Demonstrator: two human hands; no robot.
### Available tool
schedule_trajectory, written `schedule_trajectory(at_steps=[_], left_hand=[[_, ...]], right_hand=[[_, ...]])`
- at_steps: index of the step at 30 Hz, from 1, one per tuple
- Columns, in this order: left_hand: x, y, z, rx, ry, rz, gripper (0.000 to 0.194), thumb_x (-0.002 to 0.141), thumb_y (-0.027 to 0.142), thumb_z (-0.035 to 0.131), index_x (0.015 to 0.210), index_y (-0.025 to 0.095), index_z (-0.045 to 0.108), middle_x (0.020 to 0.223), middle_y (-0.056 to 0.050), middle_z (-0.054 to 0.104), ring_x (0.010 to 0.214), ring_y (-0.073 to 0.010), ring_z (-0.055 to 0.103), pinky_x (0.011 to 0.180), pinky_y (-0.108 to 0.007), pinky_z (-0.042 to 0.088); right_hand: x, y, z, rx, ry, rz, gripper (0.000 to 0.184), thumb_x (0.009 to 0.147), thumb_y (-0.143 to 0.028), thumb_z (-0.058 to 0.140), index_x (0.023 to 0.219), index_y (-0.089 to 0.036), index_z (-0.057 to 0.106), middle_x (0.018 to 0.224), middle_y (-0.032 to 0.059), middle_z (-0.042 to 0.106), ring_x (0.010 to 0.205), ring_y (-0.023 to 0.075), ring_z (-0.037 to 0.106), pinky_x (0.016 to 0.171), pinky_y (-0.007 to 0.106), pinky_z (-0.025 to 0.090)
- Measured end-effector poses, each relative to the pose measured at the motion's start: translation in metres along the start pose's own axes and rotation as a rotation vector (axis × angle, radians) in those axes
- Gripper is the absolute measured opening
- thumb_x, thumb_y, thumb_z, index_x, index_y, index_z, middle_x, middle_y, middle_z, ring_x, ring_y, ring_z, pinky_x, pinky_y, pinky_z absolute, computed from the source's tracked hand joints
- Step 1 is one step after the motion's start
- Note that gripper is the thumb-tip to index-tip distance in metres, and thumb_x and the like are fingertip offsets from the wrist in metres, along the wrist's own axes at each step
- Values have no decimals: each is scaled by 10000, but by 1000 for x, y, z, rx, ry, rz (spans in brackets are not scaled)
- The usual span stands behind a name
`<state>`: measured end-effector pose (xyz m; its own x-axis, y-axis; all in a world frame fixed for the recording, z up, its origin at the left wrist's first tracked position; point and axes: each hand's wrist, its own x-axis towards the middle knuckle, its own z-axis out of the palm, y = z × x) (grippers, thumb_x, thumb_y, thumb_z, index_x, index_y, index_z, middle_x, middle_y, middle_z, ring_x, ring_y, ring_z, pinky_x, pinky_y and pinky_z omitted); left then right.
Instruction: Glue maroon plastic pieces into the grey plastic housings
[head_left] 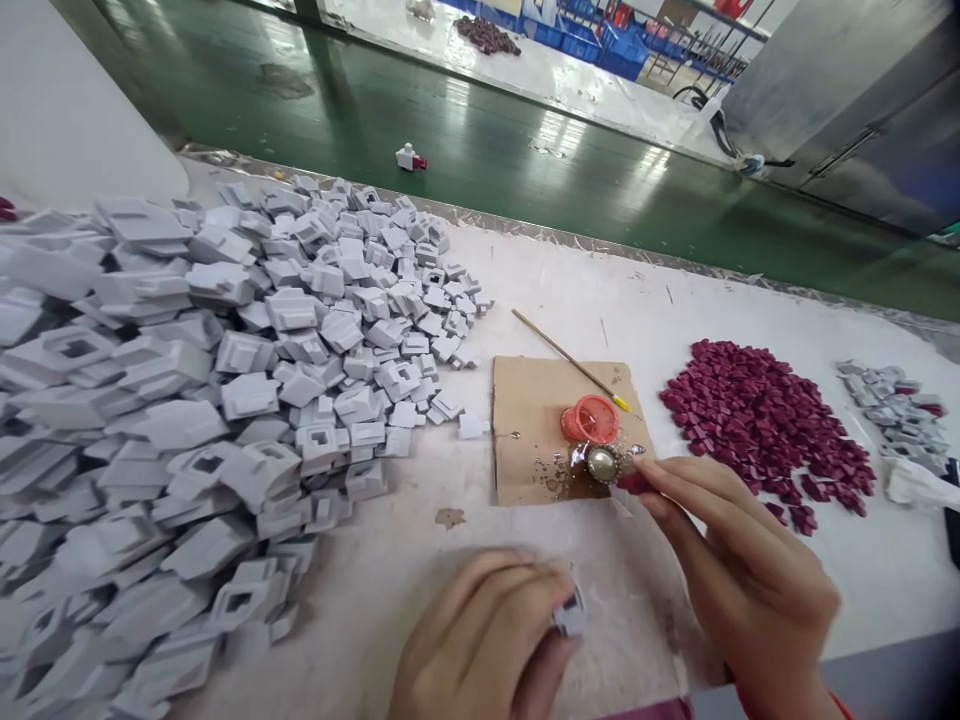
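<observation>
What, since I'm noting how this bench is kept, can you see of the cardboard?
The cardboard is a tan, roughly square sheet lying flat on the white tabletop. Shiny, wet-looking spots and a dark stain mark its lower part. On it stand a red cup and, just below, a round metallic object. A thin stick lies across its top edge, yellow end inward. The right hand holds a maroon piece near its lower right corner; contact is unclear.
</observation>
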<state>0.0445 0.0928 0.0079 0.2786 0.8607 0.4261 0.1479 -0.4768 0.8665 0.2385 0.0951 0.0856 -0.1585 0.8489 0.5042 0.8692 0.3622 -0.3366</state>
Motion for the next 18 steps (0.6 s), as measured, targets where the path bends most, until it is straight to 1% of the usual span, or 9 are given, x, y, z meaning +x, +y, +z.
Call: schedule_trajectory(at_steps=[2, 3, 4, 6, 8, 10, 14, 18], left_hand=[[-1, -4, 2, 164, 26, 9, 326, 795, 161, 696, 1106, 215, 616, 943, -1, 754, 937, -174, 676, 908, -221, 512], [-2, -5, 3, 192, 19, 23, 316, 794, 165, 692, 1098, 215, 623, 935, 0, 754, 933, -181, 673, 900, -231, 517], [-2, -6, 3, 193, 3, 45, 305, 787, 169, 696, 1081, 216, 629, 929, 0, 755, 923, -187, 671, 888, -242, 524], [-1, -7, 2, 163, -20, 60, 278, 781, 152, 690, 1046, 214, 635, 919, -5, 754, 907, -192, 664, 871, -257, 534], [1, -7, 1, 137, -28, 44, 270, 785, 133, 681, 1041, 203, 633, 927, -14, 750, 909, -190, 654, 867, -262, 536], [1, -6, 1, 125, -33, 33, 272, 789, 130, 678, 1047, 198, 631, 940, -19, 745, 918, -188, 642, 871, -265, 533], [0, -5, 2, 127, -27, 28, 290, 784, 120, 679, 1059, 195, 628, 951, -24, 742, 928, -197, 624, 873, -278, 531], [-1, -6, 2, 109, -22, 29, 288, 788, 130, 681, 1065, 186, 627, 959, -21, 741, 930, -187, 616, 886, -259, 516]], right_hand=[[-8, -11, -1, 87, -7, 103, 373, 880, -77, 604, 1189, -286, 622, 1026, 26, 663, 911, 193, 626, 766, 333, 551], [-13, -16, 0, 132, -33, 128, 347, 891, -99, 597, 1182, -286, 622, 1010, 28, 670, 906, 199, 634, 753, 338, 561], [-19, -20, 0, 172, -66, 126, 324, 899, -111, 590, 1176, -276, 625, 997, 33, 678, 902, 203, 642, 745, 341, 570], [-28, -25, 3, 221, -103, 52, 285, 896, -110, 598, 1149, -235, 638, 970, 47, 691, 885, 202, 656, 736, 332, 582], [-34, -26, 7, 238, -92, 0, 272, 884, -88, 608, 1123, -210, 652, 964, 58, 697, 873, 197, 663, 727, 320, 586], [-37, -24, 11, 239, -88, 0, 278, 879, -79, 613, 1119, -213, 657, 974, 66, 697, 882, 202, 662, 720, 321, 589], [-38, -22, 15, 245, -122, -26, 309, 868, -63, 616, 1141, -204, 653, 985, 71, 694, 901, 204, 659, 729, 317, 591], [-38, -21, 14, 235, -184, -39, 324, 873, -53, 603, 1164, -190, 639, 1032, 64, 683, 971, 192, 638, 789, 305, 586]])
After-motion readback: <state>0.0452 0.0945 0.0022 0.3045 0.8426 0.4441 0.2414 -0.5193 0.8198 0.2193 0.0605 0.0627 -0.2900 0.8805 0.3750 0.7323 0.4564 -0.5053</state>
